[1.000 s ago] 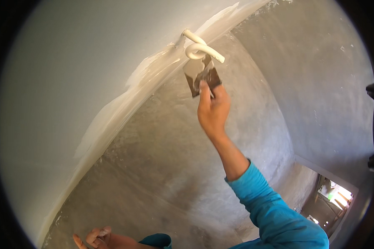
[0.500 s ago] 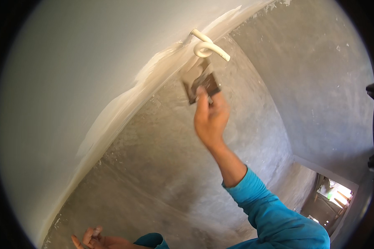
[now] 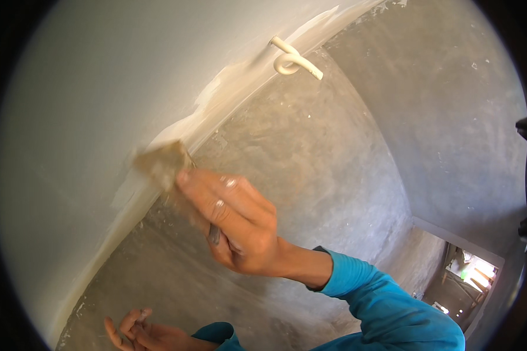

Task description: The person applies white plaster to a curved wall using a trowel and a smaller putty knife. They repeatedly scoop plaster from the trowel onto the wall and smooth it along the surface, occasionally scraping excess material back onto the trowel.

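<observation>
My right hand (image 3: 240, 219) is closed around a putty knife (image 3: 165, 162), its blade blurred by motion. The blade lies at the pale ceiling's edge, over the band of whitish filler (image 3: 208, 96) where ceiling and wall meet; whether it touches cannot be told. A dark bit of the handle shows below my fingers. At the lower left my left hand (image 3: 149, 336) is raised with its fingers bent and apart, with nothing visible in it.
A cream curled pipe (image 3: 288, 61) sticks out from the ceiling edge. The bare grey wall (image 3: 310, 169) fills the middle and meets another wall at the right. An opening (image 3: 471, 281) at the lower right lets in daylight.
My right hand has swung left and down with the putty knife, from below the curled pipe to the filler band further left. My left hand has shifted slightly.
</observation>
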The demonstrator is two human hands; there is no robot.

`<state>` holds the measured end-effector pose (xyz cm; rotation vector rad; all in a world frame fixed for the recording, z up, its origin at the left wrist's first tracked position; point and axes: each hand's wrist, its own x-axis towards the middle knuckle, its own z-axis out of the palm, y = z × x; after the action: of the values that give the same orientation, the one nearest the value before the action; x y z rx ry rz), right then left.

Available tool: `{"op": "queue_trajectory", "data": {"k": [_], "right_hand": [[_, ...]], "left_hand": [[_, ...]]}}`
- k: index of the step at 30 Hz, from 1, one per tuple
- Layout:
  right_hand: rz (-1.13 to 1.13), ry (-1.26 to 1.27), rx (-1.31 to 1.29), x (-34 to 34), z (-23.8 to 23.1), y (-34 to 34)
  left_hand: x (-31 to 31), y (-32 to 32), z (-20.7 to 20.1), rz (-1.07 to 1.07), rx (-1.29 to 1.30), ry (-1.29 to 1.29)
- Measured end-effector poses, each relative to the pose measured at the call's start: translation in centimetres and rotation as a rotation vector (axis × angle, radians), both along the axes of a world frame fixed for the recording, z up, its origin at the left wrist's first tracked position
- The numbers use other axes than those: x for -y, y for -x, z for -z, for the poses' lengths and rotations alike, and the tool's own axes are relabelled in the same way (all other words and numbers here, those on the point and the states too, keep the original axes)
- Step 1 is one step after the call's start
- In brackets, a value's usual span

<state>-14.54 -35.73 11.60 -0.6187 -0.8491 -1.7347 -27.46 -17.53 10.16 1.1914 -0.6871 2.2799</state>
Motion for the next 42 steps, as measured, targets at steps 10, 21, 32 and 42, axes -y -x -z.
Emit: {"op": "queue_trajectory", "data": {"k": [10, 21, 32, 42], "right_hand": [[0.289, -0.449, -0.156, 4.5, -1.7, -4.3], [0.32, -0.43, -0.154, 3.3, -0.1, -3.1], [0.133, -0.07, 0.018, 0.3, -0.8, 0.1], [0.229, -0.428, -0.122, 4.9, -1.8, -7.9]], "left_hand": [[-0.3, 0.2, 0.0, 0.002, -0.002, 0.003], [-0.5, 0.4, -0.2, 0.039, -0.009, 0.012], [-0.3, 0.4, -0.3, 0.05, -0.022, -0.033], [0.0, 0.5, -0.3, 0.068, -0.021, 0.0]]}}
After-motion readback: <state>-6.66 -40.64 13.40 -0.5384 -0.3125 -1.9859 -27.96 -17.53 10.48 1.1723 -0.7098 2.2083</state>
